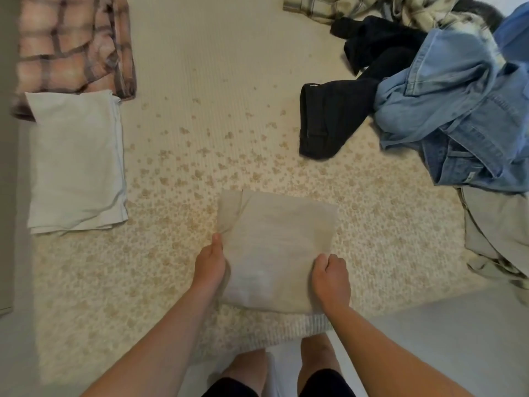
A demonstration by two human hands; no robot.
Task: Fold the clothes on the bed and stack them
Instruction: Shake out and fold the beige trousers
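A beige garment (274, 242), folded into a rough square, lies near the bed's front edge. My left hand (210, 263) grips its left edge, thumb on top of the cloth. My right hand (330, 277) is closed on its lower right corner. At the left lies a folded pale blue-white garment (76, 164), partly over a folded pink plaid shirt (71, 41). A heap of unfolded clothes fills the right: black trousers (335, 118), blue denim (458, 116), a cream plaid shirt (372, 10) and a khaki piece (498, 233).
The bed cover (200, 138) is cream with small tan flowers. Its front edge runs just below the beige garment, with pale floor beyond at the bottom right. My knees show at the bottom centre. A grey wall or panel runs along the left.
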